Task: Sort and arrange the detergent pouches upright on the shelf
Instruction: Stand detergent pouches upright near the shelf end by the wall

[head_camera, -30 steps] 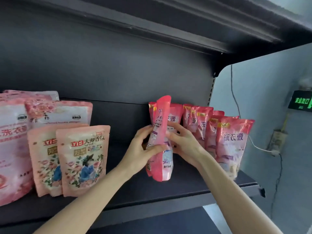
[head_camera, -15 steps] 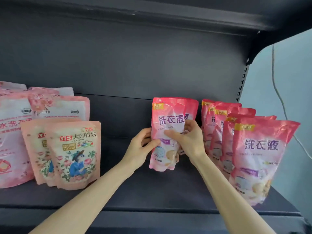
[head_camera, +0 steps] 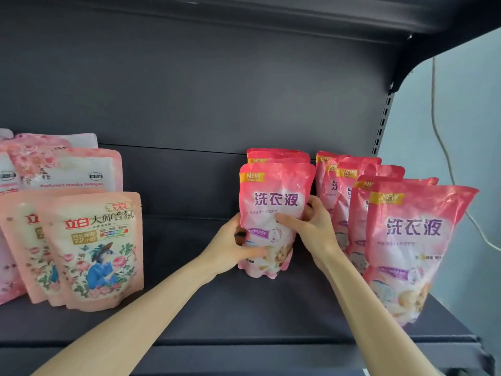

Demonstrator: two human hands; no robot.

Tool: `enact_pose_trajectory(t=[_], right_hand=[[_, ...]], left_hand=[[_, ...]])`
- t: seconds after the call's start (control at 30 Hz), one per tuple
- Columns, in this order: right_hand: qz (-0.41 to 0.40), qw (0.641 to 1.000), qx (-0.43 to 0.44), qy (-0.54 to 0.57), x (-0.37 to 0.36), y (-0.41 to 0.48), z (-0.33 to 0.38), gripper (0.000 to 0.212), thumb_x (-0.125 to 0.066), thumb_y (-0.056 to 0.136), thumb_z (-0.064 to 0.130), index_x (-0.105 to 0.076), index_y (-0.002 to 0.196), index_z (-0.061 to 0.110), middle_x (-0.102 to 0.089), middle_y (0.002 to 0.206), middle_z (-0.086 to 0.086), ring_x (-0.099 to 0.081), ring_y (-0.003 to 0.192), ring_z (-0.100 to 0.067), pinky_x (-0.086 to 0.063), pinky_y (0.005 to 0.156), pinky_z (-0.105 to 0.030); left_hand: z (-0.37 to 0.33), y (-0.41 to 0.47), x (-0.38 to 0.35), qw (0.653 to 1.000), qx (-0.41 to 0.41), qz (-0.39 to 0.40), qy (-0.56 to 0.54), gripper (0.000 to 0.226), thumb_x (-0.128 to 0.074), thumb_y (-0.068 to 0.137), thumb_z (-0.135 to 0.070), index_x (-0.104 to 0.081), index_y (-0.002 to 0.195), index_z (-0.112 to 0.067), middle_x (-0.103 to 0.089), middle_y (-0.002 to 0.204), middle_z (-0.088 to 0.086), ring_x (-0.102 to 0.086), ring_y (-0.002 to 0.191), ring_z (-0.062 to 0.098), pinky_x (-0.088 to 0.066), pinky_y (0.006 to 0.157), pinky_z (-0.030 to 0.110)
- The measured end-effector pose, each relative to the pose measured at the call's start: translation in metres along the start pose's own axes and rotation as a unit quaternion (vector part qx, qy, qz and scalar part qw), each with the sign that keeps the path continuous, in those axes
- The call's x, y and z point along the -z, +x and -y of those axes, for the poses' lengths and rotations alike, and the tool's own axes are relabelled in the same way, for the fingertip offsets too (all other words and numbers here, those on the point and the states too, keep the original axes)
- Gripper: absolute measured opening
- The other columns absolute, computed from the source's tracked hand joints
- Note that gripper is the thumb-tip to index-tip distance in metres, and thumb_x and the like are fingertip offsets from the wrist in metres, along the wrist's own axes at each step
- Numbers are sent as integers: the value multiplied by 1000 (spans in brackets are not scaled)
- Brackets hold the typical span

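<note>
One pouch (head_camera: 273, 202), foremost of three, is gripped upright by left hand (head_camera: 230, 249) and right hand (head_camera: 314, 229); five pouches (head_camera: 414, 253) stand at three o'clock.

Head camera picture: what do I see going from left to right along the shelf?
Peach flower pouches → left hand → held pink pouch → right hand → row of pink pouches.

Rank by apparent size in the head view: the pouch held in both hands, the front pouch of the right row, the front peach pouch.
1. right-row front pouch
2. front peach pouch
3. held pouch
Nearness to camera enlarges the first; true sizes unsure.
</note>
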State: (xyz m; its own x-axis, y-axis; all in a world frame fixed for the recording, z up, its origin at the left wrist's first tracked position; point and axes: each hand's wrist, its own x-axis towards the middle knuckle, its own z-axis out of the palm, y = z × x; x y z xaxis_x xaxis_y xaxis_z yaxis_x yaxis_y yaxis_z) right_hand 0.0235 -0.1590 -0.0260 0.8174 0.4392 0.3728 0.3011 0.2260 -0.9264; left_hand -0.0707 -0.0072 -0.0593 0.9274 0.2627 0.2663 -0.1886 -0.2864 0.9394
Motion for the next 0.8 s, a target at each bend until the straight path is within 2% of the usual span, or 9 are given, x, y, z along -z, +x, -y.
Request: enact_pose_trajectory(t=[0.13, 0.27, 0.33, 0.43, 0.53, 0.67, 0.8], right_hand=[[-13, 999, 37, -27, 3, 11, -3, 36, -75, 74, -4, -57, 99, 14, -70, 98, -5, -71, 83, -9, -57, 66, -24], [-4, 999, 28, -33, 7, 16, -8, 44, -76, 74, -2, -53, 109, 10, -67, 102, -3, -68, 80, -1, -54, 63, -18], [23, 999, 21, -42, 8, 15, -11, 53, -76, 72, -5, -50, 114, 13, -66, 102, 1, -67, 81, 2, -54, 63, -17], [29, 998, 26, -54, 10, 18, -16, 56, -77, 70, -6, -50, 114, 16, -66, 104, 1, -68, 88, -5, -56, 67, -22], [18, 997, 31, -64, 10, 23, -20, 56, -79, 68, -4, -52, 112, 17, -66, 106, -1, -66, 95, -11, -58, 74, -27], [-7, 998, 28, -59, 11, 23, -29, 57, -80, 69, 0, -49, 114, 17, -65, 106, 1, -65, 95, -6, -57, 72, -23], [-7, 996, 42, -81, 10, 22, -32, 51, -79, 72, 6, -49, 112, 18, -64, 107, 5, -63, 96, -4, -56, 72, -20]], left_hand=[[8, 16, -12, 998, 20, -41, -31, 60, -82, 69, -8, -50, 118, -20, -65, 114, -4, -63, 104, 9, -56, 83, 28], [15, 23, -14, 995, 14, -90, 40, 42, -82, 71, -20, -57, 105, -20, -66, 104, -4, -64, 93, 11, -56, 70, 24], [15, 25, -13, 995, 15, -89, 51, 40, -80, 72, -22, -57, 105, -19, -65, 103, -2, -64, 91, 12, -55, 65, 22], [14, 27, -13, 996, 23, -70, 50, 41, -79, 74, -20, -57, 110, -17, -63, 102, -1, -62, 89, 10, -51, 59, 17], [15, 29, -15, 996, 21, -75, 53, 40, -77, 76, -19, -57, 111, -15, -64, 101, 0, -62, 87, 11, -53, 63, 21], [22, 29, -17, 995, 20, -85, 54, 42, -78, 75, -24, -57, 110, -20, -64, 102, -1, -63, 92, 14, -57, 72, 28], [22, 25, -9, 997, 56, -45, 21, 50, -81, 71, -27, -57, 115, -21, -64, 108, -4, -63, 98, 10, -54, 75, 22]])
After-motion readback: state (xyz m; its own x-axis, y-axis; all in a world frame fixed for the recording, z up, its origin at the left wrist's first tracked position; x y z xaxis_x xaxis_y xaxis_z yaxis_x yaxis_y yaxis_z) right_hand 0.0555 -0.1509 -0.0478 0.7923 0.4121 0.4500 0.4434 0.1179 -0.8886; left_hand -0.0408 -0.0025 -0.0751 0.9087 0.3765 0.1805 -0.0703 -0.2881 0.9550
